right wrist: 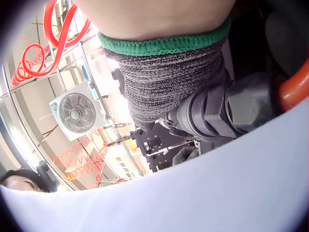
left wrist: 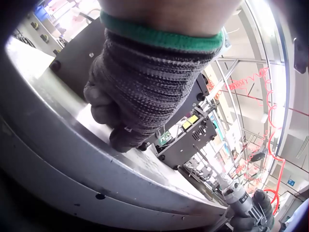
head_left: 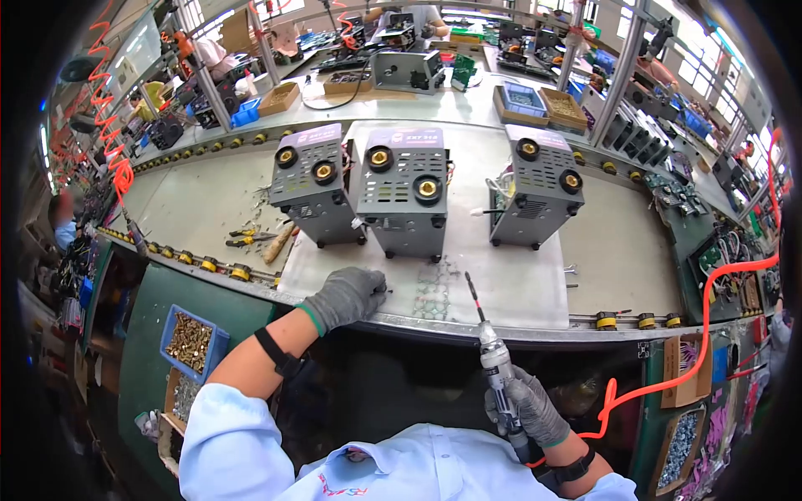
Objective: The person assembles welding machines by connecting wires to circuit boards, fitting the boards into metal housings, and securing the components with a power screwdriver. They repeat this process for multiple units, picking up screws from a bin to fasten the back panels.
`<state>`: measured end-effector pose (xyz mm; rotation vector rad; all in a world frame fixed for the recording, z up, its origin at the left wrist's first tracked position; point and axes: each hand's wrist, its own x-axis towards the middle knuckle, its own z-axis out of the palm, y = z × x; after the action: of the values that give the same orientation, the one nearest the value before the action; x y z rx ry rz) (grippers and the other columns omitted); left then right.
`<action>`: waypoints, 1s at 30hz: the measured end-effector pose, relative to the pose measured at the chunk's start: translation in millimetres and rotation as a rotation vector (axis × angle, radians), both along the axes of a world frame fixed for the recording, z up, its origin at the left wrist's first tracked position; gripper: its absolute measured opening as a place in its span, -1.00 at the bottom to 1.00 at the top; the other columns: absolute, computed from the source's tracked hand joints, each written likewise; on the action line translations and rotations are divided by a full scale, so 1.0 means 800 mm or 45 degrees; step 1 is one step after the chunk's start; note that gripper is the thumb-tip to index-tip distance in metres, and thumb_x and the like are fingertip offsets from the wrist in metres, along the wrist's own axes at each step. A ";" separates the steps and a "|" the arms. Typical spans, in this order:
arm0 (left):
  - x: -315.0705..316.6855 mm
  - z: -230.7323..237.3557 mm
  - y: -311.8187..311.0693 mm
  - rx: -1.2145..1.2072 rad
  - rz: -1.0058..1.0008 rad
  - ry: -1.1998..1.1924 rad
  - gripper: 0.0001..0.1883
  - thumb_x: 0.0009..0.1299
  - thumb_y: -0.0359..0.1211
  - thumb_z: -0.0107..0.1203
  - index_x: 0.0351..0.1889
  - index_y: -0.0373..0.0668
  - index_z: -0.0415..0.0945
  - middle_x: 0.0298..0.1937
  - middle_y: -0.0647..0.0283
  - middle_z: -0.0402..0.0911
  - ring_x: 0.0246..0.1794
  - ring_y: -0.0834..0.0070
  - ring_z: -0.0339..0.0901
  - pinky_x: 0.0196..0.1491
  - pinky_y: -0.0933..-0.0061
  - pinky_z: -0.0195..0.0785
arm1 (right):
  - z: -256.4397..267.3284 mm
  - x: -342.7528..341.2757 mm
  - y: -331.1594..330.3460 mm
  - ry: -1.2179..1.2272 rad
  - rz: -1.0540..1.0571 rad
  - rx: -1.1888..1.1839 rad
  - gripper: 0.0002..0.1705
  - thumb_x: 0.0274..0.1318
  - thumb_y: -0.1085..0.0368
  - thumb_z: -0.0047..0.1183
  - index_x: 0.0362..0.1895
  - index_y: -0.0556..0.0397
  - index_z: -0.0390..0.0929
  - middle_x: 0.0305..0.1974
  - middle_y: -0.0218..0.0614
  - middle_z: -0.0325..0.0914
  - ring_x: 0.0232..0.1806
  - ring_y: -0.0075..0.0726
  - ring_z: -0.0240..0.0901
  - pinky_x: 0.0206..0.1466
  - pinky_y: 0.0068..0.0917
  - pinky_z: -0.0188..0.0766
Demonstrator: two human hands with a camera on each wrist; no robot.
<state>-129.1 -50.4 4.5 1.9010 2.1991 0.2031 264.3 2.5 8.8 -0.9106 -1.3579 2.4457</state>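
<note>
My left hand (head_left: 347,297), in a grey knit glove, is at the front edge of the bench with its fingers curled. A small dark screw (head_left: 389,290) sticks out at its fingertips, mostly hidden by the glove. My gloved right hand (head_left: 535,407) grips an air screwdriver (head_left: 496,361), whose bit points up and away over the bench edge. Small shiny pieces (head_left: 433,292) lie spread on the white sheet between the hands. Beyond them stand three grey metal cased units, one left (head_left: 313,196), one in the middle (head_left: 403,200) and one right (head_left: 535,192).
An orange air hose (head_left: 706,317) runs from the screwdriver to the right. Pliers (head_left: 246,237) lie left of the sheet. A blue bin of brass-coloured fasteners (head_left: 224,344) stands at lower left, and a box of small screws (head_left: 678,451) at lower right. Rollers (head_left: 241,272) line the bench edge.
</note>
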 end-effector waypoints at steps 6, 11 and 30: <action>-0.001 0.011 0.004 -0.043 0.042 -0.169 -0.70 0.36 -0.14 0.24 -0.11 -0.14 0.62 -0.34 0.11 0.72 -0.31 0.20 0.71 -0.15 0.22 0.53 | -0.006 0.000 -0.006 0.010 -0.048 -0.035 -0.16 0.12 -0.34 0.22 0.16 0.08 0.36 -0.37 -0.28 0.58 -0.49 -0.47 0.56 -0.56 -0.57 0.53; -0.011 -0.023 0.014 0.170 0.011 -0.089 -0.74 0.44 -0.20 0.20 -0.13 -0.19 0.62 -0.38 0.13 0.70 -0.43 0.26 0.70 -0.16 0.23 0.55 | -0.007 -0.003 -0.004 0.009 -0.033 -0.020 -0.17 0.12 -0.34 0.22 0.16 0.07 0.36 -0.38 -0.27 0.58 -0.50 -0.48 0.56 -0.56 -0.57 0.54; -0.020 -0.037 0.026 0.277 -0.020 -0.226 -0.71 0.37 -0.15 0.26 -0.11 -0.14 0.63 -0.35 0.05 0.65 -0.30 0.12 0.65 -0.13 0.17 0.52 | 0.003 -0.025 0.000 0.014 0.004 -0.007 -0.16 0.14 -0.33 0.21 0.17 0.10 0.35 -0.40 -0.29 0.57 -0.56 -0.53 0.52 -0.58 -0.61 0.49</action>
<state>-145.4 -29.4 -25.2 1.9225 2.1172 0.6067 244.4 2.9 11.5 -0.8958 -1.3507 2.4544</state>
